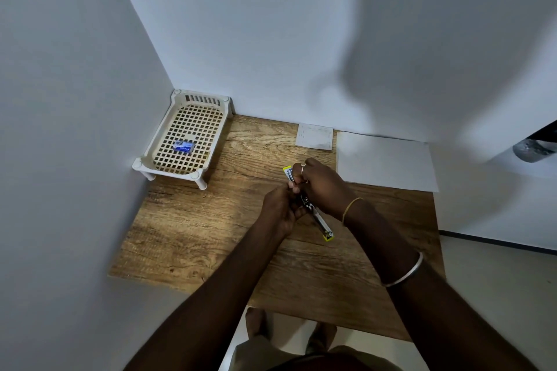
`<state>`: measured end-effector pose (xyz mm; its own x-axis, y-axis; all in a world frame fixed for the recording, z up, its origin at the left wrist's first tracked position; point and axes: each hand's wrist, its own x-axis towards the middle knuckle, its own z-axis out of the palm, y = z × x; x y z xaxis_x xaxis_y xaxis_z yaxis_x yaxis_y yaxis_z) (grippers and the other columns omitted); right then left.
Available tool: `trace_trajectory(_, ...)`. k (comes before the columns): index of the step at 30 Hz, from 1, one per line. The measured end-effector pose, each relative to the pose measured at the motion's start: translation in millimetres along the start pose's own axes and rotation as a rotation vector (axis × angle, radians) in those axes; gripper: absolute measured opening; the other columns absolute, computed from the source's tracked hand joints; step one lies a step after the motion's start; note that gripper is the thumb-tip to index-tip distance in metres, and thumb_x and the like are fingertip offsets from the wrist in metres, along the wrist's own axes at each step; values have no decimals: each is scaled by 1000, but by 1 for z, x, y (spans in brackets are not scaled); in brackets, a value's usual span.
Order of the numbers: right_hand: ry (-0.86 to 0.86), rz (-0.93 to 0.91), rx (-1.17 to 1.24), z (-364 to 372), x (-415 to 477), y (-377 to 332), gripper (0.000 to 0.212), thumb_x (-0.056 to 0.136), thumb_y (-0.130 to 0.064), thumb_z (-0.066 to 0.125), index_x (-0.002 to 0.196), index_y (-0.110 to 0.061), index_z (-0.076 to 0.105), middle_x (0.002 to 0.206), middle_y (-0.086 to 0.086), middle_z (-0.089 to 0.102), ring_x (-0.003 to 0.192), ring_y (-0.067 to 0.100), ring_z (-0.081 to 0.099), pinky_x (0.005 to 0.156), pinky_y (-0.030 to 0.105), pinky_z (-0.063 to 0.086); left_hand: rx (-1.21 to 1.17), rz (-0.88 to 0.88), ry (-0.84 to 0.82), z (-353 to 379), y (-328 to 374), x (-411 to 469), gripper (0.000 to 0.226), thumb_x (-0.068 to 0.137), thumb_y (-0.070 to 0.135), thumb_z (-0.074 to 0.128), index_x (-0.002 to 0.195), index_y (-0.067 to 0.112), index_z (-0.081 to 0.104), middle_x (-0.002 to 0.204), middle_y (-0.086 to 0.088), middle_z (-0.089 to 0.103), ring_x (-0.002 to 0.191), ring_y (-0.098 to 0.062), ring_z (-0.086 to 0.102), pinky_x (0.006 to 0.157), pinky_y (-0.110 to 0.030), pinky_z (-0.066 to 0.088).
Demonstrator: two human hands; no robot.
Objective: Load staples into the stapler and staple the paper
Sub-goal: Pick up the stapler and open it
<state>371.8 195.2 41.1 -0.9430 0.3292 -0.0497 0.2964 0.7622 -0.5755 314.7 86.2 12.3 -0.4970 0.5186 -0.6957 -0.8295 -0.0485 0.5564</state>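
Observation:
A long narrow stapler (322, 224) with yellow ends and a black-and-silver body is held over the middle of the wooden table (211, 235). My right hand (322, 187) grips its far half from above. Beside it, my left hand (280, 208) pinches at the stapler's middle; whether staples are in those fingers is hidden. A small blue staple box (183, 146) lies in the white lattice tray (156, 144) at the far left corner. A white sheet of paper (385, 159) lies flat at the far right of the table.
A small square white card (315, 136) lies against the back wall, left of the paper. White walls close the table on the left and back. The table's near edge is by my legs; the floor lies to the right.

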Motion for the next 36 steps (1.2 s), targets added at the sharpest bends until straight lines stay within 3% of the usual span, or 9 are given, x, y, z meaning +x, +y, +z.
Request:
trace_trajectory(5, 41, -20, 75, -1, -6, 6, 22, 85, -15, 59, 78, -31, 47, 79, -15, 44, 73, -9, 50, 58, 15, 30, 18, -10, 10, 4, -3, -2, 27, 98, 8, 49, 75, 12, 62, 78, -8, 65, 68, -22, 67, 48, -29, 57)
trace_trajectory(8, 0, -33, 69, -4, -7, 7, 21, 86, -12, 57, 78, -29, 47, 84, -7, 53, 78, 4, 55, 65, 31, 47, 29, -15, 3, 6, -5, -2, 24, 98, 6, 48, 81, 10, 65, 79, -8, 65, 68, -22, 67, 49, -30, 57)
trace_trajectory(12, -46, -64, 22, -8, -9, 7, 21, 89, -12, 54, 78, -27, 44, 89, 6, 59, 84, 25, 55, 71, 47, 49, 48, -21, -2, 6, -8, -2, 25, 95, 3, 48, 80, 10, 67, 76, -8, 66, 65, -22, 68, 50, -31, 58)
trace_trajectory(15, -86, -55, 32, -11, -10, 7, 21, 89, -9, 55, 81, -26, 45, 95, 8, 61, 87, 26, 55, 73, 47, 50, 57, -28, -6, 5, -9, -1, 25, 96, 3, 47, 80, 11, 66, 68, -5, 64, 60, -20, 67, 51, -31, 58)
trace_trajectory(18, -133, -15, 63, -15, -11, 8, 33, 78, 0, 67, 83, -27, 49, 98, 4, 57, 84, 21, 58, 71, 37, 51, 93, -28, -29, 2, -8, 1, 25, 98, 4, 46, 87, 9, 68, 54, 0, 59, 46, -11, 59, 51, -28, 57)
trace_trajectory(21, -129, -4, 74, -16, -11, 8, 38, 74, 2, 70, 84, -29, 51, 95, -1, 54, 79, 15, 56, 68, 29, 47, 127, -18, -70, 1, -6, 3, 23, 98, 6, 47, 90, 10, 68, 56, 2, 62, 44, -8, 53, 54, -27, 57)
trace_trajectory(26, -131, 36, 116, -16, -10, 6, 40, 70, -1, 78, 86, -26, 52, 94, -2, 58, 82, 18, 59, 66, 34, 51, 149, -18, -77, -2, -6, 7, 25, 97, 6, 46, 88, 11, 69, 56, 1, 61, 43, -9, 51, 55, -28, 57)
trace_trajectory(31, -162, 28, 72, -14, -10, 7, 38, 70, -1, 76, 83, -23, 48, 83, -14, 47, 73, 7, 48, 61, 24, 36, 183, -21, -71, -5, -9, 9, 25, 95, 4, 46, 86, 8, 69, 53, -2, 57, 45, -12, 52, 62, -32, 57)
trace_trajectory(36, -117, -28, -25, -12, -13, 3, 35, 78, -6, 69, 81, -28, 42, 91, 2, 53, 80, 23, 55, 67, 39, 49, 168, -30, -46, -5, -10, 11, 26, 98, 5, 47, 85, 7, 69, 52, -3, 54, 47, -13, 52, 64, -34, 57)
